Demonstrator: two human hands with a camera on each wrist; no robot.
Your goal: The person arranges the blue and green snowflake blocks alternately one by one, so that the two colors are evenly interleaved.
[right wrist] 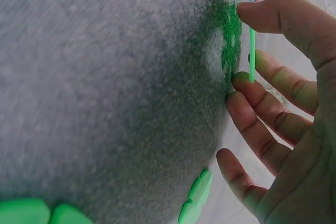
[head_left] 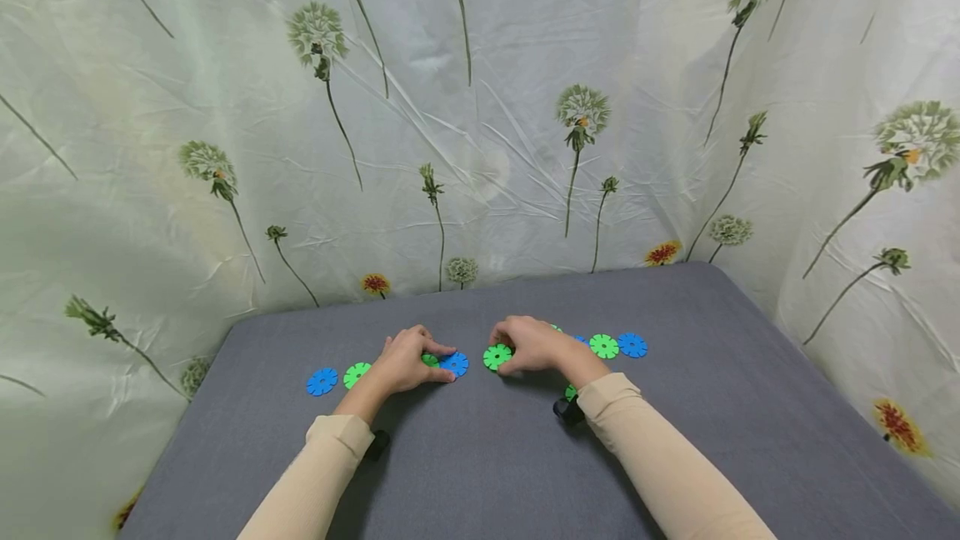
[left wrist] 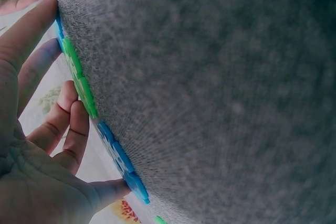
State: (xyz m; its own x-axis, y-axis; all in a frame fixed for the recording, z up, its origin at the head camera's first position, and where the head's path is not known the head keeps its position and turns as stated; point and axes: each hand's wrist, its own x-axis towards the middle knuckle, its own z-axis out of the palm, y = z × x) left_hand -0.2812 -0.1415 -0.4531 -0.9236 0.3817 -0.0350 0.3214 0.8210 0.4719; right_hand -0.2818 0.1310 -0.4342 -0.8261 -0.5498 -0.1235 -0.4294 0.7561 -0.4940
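Observation:
My right hand [head_left: 528, 344] holds a green notched plastic disc [head_left: 497, 357] between thumb and fingers. In the right wrist view that disc [right wrist: 252, 51] shows edge-on, raised over the cloth with a green tint below it. My left hand [head_left: 405, 363] pinches a blue notched disc [head_left: 455, 364] at its edges, thumb on the near side and a finger on the far side. Beside it, partly under the hand, lies a green disc [left wrist: 79, 77]. Farther along the left wrist view, the little finger touches another blue disc [left wrist: 116, 153].
At the left end of the grey table [head_left: 480, 473] lie a blue disc [head_left: 322, 382] and a green disc [head_left: 356, 374]. Right of the right hand are a green disc [head_left: 603, 347] and a blue disc [head_left: 632, 345]. More discs are partly covered by the right arm. A flower-printed curtain [head_left: 495, 215] hangs behind.

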